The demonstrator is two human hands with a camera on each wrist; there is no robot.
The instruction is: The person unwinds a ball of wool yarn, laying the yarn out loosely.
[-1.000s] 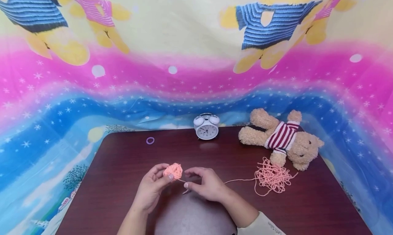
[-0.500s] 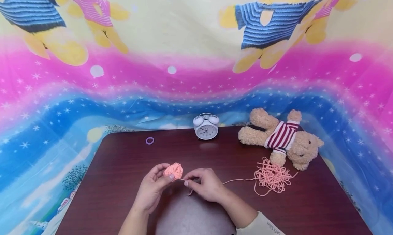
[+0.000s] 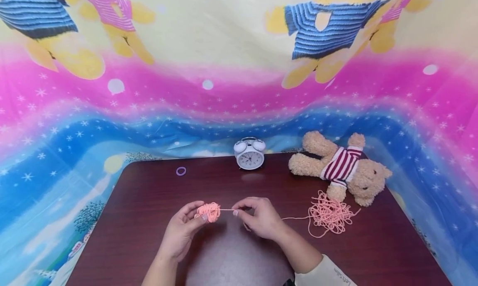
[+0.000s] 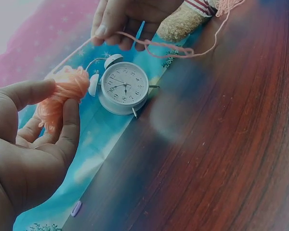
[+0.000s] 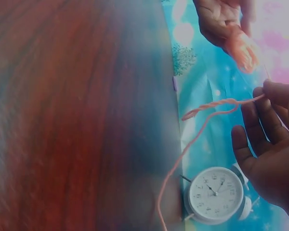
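Observation:
A small wound ball of peach yarn (image 3: pixel 210 211) is gripped between the thumb and fingers of my left hand (image 3: pixel 181 232). From it a short strand runs taut to my right hand (image 3: pixel 261 218), which pinches it between thumb and fingertips. In the right wrist view, a twisted loop of yarn (image 5: pixel 209 107) dangles below the right hand's pinch. The strand carries on past that hand to a loose heap of the same yarn (image 3: pixel 330 213) on the right of the table. The left wrist view shows the ball (image 4: pixel 62 96) held above the table, its windings uneven.
A white twin-bell alarm clock (image 3: pixel 249 158) stands at the table's back edge. To its left lies a purple ring (image 3: pixel 181 171). A teddy bear (image 3: pixel 341 165) in a striped shirt lies back right, one arm touching the yarn heap. Printed cloth (image 3: pixel 209 124) hangs behind the dark table (image 3: pixel 149 186).
My right hand has moved away from the ball, rightward and slightly up, and the strand between the hands has grown longer and tighter. The ball has turned a little in my left hand.

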